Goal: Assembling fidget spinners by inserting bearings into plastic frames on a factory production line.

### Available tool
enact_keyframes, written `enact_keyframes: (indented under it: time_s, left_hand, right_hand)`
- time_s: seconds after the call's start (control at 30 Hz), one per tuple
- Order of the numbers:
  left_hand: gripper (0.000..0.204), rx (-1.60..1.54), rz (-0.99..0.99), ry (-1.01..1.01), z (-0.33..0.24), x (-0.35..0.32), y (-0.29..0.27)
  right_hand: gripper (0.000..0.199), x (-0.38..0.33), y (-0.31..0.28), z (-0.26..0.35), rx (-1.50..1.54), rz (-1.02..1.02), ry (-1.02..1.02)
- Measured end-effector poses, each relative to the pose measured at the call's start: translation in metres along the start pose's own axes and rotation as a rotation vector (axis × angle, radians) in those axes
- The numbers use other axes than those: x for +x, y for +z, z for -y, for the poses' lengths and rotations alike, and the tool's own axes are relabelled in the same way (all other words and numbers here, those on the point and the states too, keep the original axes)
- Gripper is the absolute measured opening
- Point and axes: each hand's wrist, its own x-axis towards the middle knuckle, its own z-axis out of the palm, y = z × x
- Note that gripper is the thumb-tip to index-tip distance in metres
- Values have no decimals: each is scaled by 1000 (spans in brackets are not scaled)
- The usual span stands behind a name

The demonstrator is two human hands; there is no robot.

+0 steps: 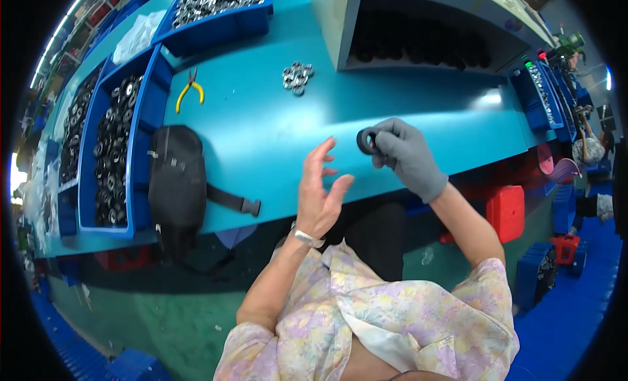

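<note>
Over the teal table point(261, 132), my right hand point(404, 152) in a grey glove pinches a black ring-shaped part point(364, 141) with a round hole through it. To its left my bare left hand point(319, 194) is raised with fingers and thumb apart, nothing between them. A silver bracelet circles that wrist. Beyond both hands lies a small pile of shiny metal pieces point(297, 77). Yellow-handled pliers point(190, 91) rest farther left, near a black waist bag point(176, 184) whose strap and buckle trail toward my left hand.
Blue bins point(149, 112) of black round parts line the left side. Another blue bin point(222, 37) of metal pieces stands at the back. An open-fronted box point(340, 34) with dark parts sits back right. A red stool point(505, 214) stands beyond the table's near edge.
</note>
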Motion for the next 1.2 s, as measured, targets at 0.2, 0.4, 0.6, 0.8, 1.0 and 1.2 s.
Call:
enact_keyframes:
  time_s: [0.2,0.4,0.6,0.8,1.0,1.2]
  left_hand:
    - [55,22,-6,198,-7,-34,18]
    - [36,-329,-286,-59,-7,-51,-1]
    - [39,-202,-246,-126,-9,-59,-26]
    - [33,-347,-253,-165,-7,-61,-39]
    - [49,-834,-89,-270,-10,-48,-67]
    - [44,-1050,-43,-248,5,-37,-81]
  right_hand:
    - [20,-57,51,-56,191,-7,-73]
    - [21,-78,47,-59,-78,-95,-155]
    - [17,-23,40,-45,-318,-86,-287]
    - [21,79,54,-39,-819,-133,-612]
    - [34,151,71,-45,-1257,-132,-685]
    - [17,166,68,-41,-1364,-81,-689]
